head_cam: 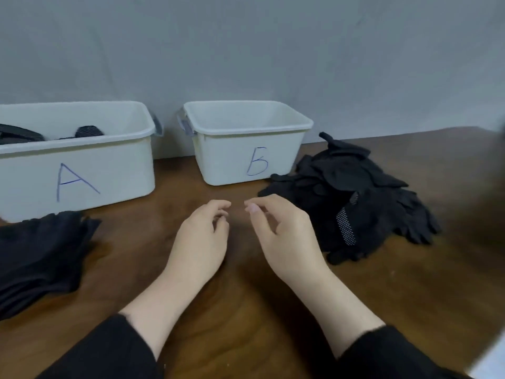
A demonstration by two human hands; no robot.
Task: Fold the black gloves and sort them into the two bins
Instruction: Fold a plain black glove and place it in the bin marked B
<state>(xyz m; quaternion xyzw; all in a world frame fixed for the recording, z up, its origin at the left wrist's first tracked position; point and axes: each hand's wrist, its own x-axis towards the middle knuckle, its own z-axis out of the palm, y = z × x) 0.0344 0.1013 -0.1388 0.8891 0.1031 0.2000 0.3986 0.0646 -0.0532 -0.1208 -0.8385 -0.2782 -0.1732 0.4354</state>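
Note:
Two white bins stand against the back wall. Bin A [82,170] at the left has black gloves [88,131] inside; bin B [240,160] in the middle shows nothing inside from here. A loose heap of black gloves [363,198] lies to the right of bin B. A flatter stack of black fabric [41,255] lies at the left, in front of bin A. My left hand [202,239] and my right hand [284,236] hover side by side over the bare wood in the middle, fingers loosely curled, holding nothing. The right hand is close to the heap's left edge.
The brown wooden table [246,324] runs to a grey wall behind the bins. A blurred dark shape sits at the far right edge. Black sleeves cover both forearms near the bottom of the view.

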